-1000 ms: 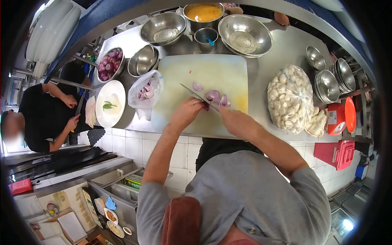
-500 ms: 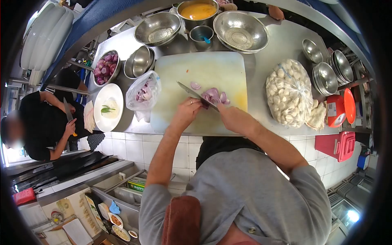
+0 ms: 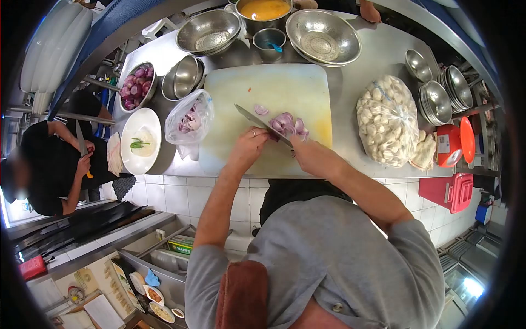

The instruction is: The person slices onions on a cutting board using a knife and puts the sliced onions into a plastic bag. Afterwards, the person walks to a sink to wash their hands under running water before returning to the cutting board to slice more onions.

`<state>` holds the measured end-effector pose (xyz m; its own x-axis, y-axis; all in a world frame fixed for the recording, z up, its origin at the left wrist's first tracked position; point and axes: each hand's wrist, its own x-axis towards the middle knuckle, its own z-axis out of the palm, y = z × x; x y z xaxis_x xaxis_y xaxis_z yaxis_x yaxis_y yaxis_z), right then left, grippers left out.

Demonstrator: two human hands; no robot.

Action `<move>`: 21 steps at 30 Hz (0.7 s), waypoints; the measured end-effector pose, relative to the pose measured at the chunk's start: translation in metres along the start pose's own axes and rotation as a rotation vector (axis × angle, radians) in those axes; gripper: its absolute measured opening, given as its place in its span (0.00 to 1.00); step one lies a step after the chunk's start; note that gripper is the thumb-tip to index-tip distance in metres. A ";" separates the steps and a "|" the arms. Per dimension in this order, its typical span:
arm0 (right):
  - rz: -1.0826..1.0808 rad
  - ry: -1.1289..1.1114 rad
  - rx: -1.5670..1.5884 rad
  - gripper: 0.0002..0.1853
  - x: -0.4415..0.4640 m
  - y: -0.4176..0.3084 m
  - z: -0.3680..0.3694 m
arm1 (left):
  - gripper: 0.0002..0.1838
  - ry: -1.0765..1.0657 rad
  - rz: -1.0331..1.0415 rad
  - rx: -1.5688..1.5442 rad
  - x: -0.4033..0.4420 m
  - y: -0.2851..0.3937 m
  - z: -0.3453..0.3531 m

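My right hand [image 3: 313, 157] is closed round the handle of a kitchen knife [image 3: 251, 116], its blade slanting up and left over the cutting board [image 3: 235, 88]. My left hand [image 3: 249, 149] has its fingers bent against a piece of red onion [image 3: 273, 136] beside the blade; the fingers partly hide it. Purple-edged onion slices [image 3: 286, 122] lie just beyond the blade, and a single slice [image 3: 261, 109] lies apart from them. To the left of the board stands a plastic bag [image 3: 174, 122] with onion scraps inside.
A bowl of red onions [image 3: 153, 94] and a white plate [image 3: 155, 123] with green chillies stand at left. A big bag of garlic [image 3: 387, 123] is at right. Perforated bowls [image 3: 350, 41] and a pot of orange liquid [image 3: 267, 23] line the back. Another person [image 3: 41, 159] holds a knife at far left.
The view has shifted slightly. My hands stay at the onion, with the knife in almost the same place. At left, the other person's knife and hands have moved a little.
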<state>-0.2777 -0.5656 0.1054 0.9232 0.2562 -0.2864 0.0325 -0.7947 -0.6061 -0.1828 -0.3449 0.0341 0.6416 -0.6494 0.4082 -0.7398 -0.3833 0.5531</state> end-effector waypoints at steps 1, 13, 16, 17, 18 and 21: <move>-0.039 0.042 -0.037 0.10 0.004 0.002 -0.001 | 0.06 0.012 0.015 0.005 0.001 0.001 -0.001; -0.055 0.023 -0.028 0.12 0.005 0.001 0.001 | 0.06 0.055 0.013 -0.013 0.000 0.003 0.000; -0.097 0.053 -0.033 0.12 0.015 0.008 0.001 | 0.07 0.044 0.014 -0.002 0.001 0.006 -0.003; -0.149 0.092 -0.043 0.12 0.016 0.007 -0.002 | 0.07 0.036 0.005 -0.006 0.001 0.008 -0.004; -0.146 0.095 -0.043 0.12 0.012 0.005 -0.007 | 0.07 0.035 0.008 -0.008 0.001 0.006 -0.004; -0.117 0.027 -0.048 0.12 -0.005 -0.006 -0.023 | 0.07 0.061 -0.003 -0.027 -0.003 0.004 0.003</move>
<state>-0.2733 -0.5742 0.1276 0.9219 0.3344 -0.1958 0.1581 -0.7858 -0.5979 -0.1878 -0.3464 0.0332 0.6557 -0.6065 0.4497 -0.7325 -0.3665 0.5737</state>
